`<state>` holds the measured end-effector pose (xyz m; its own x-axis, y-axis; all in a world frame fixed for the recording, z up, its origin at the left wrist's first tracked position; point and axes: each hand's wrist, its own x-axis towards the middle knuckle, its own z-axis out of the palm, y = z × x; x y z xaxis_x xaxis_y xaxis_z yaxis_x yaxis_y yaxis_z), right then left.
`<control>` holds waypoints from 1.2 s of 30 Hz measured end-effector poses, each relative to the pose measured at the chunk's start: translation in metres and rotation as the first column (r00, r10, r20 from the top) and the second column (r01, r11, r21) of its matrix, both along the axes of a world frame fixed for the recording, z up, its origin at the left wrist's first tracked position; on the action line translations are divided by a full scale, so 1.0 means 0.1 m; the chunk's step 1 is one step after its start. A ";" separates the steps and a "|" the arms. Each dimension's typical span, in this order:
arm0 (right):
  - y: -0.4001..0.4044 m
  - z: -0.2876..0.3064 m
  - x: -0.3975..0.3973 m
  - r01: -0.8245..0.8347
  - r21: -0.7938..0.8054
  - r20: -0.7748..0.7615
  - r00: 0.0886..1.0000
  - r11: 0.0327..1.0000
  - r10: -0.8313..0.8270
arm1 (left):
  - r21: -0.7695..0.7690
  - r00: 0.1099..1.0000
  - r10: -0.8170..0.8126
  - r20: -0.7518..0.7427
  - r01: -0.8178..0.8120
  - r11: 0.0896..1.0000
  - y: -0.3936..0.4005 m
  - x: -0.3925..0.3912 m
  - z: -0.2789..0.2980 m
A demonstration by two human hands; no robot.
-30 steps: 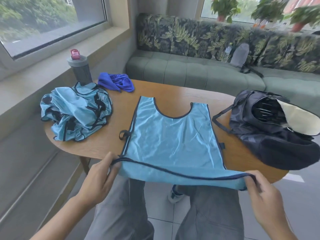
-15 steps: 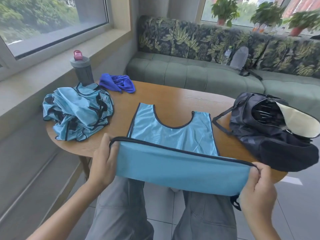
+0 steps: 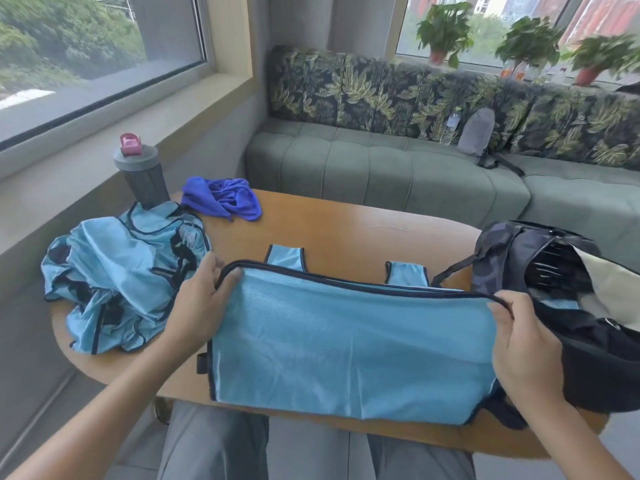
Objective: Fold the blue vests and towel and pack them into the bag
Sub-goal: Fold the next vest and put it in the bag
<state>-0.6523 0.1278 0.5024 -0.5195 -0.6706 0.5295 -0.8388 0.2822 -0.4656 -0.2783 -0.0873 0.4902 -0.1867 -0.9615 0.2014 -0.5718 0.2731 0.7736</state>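
The vest (image 3: 349,344) lies on the tabletop (image 3: 346,230) directly before the person, its hem edge carried over toward the shoulder straps, which show just beyond the fold. The left hand (image 3: 199,306) pinches the bound hem at the left corner, thumb on top and fingers (image 3: 221,265) curled under the edge. The right hand (image 3: 523,337) pinches the same hem at the right corner in like fashion. The hem runs taut between the two hands and appears raised slightly off the layer beneath.

Judged from its sheen and drape, the fabric is thin, light and slippery, with no stiffness of its own; layers are likely to slide on one another. The dark binding along the edges is the firmest part and the sound place to grip, at corners, as is done here.

The pile (image 3: 121,289) of unfolded vests lies crumpled at the left of the tabletop, touching the left wrist area or just beside it. The towel (image 3: 225,199) lies bunched behind the pile, beside a bottle (image 3: 140,174). The bag (image 3: 571,306) rests at the right edge, mouth open, just behind the right hand.

Assessment: first fold of one vest in hand; nothing visibly packed.
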 end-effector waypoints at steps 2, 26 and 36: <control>-0.29 0.01 -0.13 0.002 0.015 -0.007 1.000 1.000 -0.002 | 0.014 1.000 -0.003 0.015 0.003 1.000 -0.29 -0.14 -0.03; -1.83 -0.90 -0.86 0.098 0.458 -0.064 0.995 0.883 -0.077 | 0.070 0.945 -0.029 0.324 0.007 0.998 -1.84 -0.94 -1.02; -2.13 -1.12 -1.07 0.000 0.663 -0.149 0.980 0.749 0.132 | -0.033 0.728 -0.276 0.627 0.378 0.925 -2.29 -1.03 -1.23</control>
